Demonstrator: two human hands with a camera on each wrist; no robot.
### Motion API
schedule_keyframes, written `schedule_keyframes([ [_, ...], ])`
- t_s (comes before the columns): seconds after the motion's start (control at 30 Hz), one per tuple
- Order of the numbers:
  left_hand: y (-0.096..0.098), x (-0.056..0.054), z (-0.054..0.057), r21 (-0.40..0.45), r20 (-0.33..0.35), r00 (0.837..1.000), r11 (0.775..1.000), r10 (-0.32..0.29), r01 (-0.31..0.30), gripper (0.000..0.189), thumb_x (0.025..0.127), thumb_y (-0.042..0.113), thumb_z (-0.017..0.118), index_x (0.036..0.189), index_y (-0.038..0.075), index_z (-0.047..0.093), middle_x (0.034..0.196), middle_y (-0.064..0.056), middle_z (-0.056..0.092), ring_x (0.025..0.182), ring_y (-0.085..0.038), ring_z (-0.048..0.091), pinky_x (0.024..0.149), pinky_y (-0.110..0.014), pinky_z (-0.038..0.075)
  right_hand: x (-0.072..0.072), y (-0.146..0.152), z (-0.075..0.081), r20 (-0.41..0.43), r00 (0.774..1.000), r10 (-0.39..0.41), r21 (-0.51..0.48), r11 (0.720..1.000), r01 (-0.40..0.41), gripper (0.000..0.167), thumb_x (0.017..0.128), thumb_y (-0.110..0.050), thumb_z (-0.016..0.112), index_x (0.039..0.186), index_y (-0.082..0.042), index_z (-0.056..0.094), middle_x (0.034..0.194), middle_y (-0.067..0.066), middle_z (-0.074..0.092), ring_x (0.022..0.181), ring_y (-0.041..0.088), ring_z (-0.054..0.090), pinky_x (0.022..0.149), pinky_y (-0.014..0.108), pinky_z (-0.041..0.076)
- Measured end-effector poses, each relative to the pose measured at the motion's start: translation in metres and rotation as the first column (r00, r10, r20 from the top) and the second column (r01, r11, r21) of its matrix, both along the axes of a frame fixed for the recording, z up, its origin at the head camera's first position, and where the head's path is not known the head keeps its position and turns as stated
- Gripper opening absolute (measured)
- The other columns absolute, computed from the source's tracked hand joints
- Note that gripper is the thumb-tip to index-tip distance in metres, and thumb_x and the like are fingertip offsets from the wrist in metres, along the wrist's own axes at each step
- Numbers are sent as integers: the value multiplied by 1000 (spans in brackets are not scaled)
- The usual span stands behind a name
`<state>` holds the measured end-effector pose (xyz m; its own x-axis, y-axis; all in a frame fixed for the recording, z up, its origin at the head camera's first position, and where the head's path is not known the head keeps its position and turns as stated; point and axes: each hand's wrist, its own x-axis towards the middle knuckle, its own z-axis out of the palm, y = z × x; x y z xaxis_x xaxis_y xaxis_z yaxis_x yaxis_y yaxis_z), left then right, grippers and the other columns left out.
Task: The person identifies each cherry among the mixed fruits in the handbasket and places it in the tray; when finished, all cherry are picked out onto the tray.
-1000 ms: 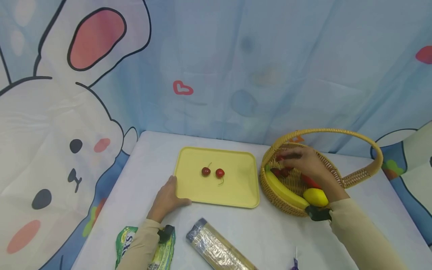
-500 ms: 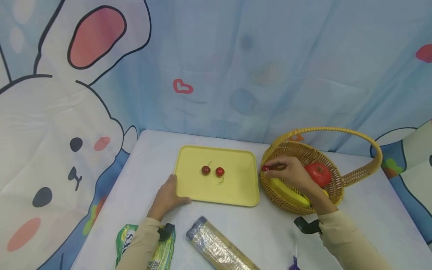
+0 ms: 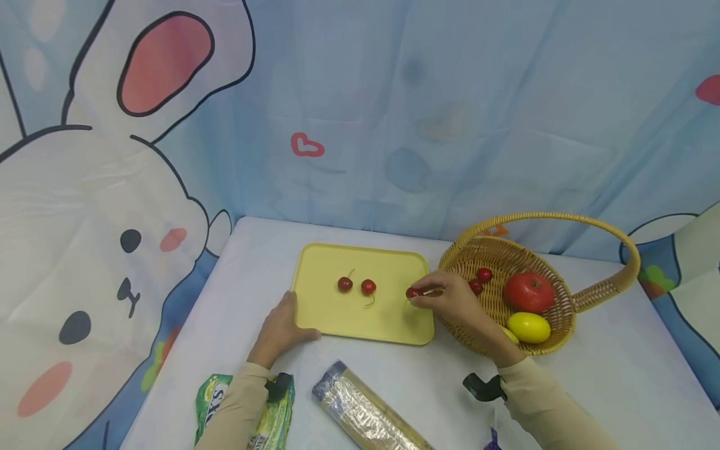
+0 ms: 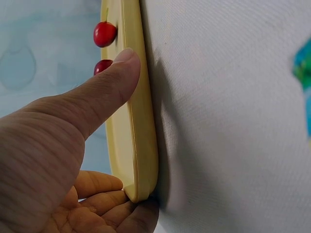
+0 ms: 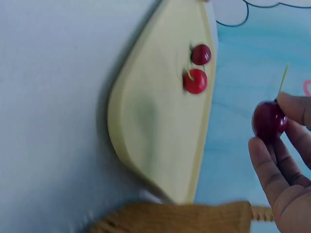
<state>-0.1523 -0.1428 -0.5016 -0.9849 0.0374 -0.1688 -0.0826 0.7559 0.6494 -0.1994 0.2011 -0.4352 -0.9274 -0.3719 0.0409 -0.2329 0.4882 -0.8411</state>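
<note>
A dark red cherry with a thin stem (image 5: pixel 268 121) is pinched between the thumb and fingers of my right hand (image 3: pixel 454 304), above the right end of the yellow tray (image 3: pixel 332 319). Two more cherries, one darker (image 3: pixel 345 284) and one brighter red (image 3: pixel 368 287), lie near the tray's middle. My left hand (image 3: pixel 281 331) holds the tray's near left corner, thumb along the front edge and fingers at the left side. To the right stands a wicker basket (image 3: pixel 495 250) with several fruits in it. My right forearm and hand partly hide its near left side.
Inside the basket are a red apple (image 3: pixel 529 292), a lemon (image 3: pixel 529 327), more cherries (image 3: pixel 484 274) and a mostly hidden banana (image 3: pixel 510 334). Nearer lie a green packet (image 3: pixel 275 406) under the left sleeve, a long clear-wrapped pack (image 3: pixel 365 409) and a purple-wrapped lollipop (image 3: pixel 492 440).
My right hand has come out of the basket with a cherry and moved left over the tray's right end. The left hand has stayed at the tray's corner.
</note>
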Motion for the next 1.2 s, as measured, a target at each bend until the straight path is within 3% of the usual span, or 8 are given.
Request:
schedule_keyframes([
  [0.37, 1, 1, -3, 2, -3, 1000, 1000, 4, -4, 112, 72, 32, 89, 150, -15, 24, 157, -32, 27, 141, -45, 36, 116, -51, 35, -6, -29, -31, -81, 994, -78, -14, 997, 77, 20, 81, -5, 79, 100, 1, 76, 102, 15, 71, 95, 28, 70, 79, 32, 62],
  [0.77, 1, 1, -6, -1, -5, 1000, 1000, 5, -5, 112, 71, 31, 89, 149, -16, 24, 156, -33, 27, 141, -46, 35, 116, -52, 35, -18, -36, -57, -20, 982, -189, 47, 981, 190, 23, 84, -8, 78, 104, 2, 74, 107, 19, 71, 101, 36, 69, 77, 35, 61],
  [1.2, 0, 1, -1, 4, 4, 1000, 1000, 11, -11, 112, 72, 32, 88, 150, -15, 23, 158, -32, 24, 143, -47, 31, 118, -52, 32, -21, -46, -79, -126, 960, -251, 40, 965, 258, 23, 82, -3, 78, 104, 4, 73, 103, 20, 69, 96, 35, 69, 86, 45, 60],
])
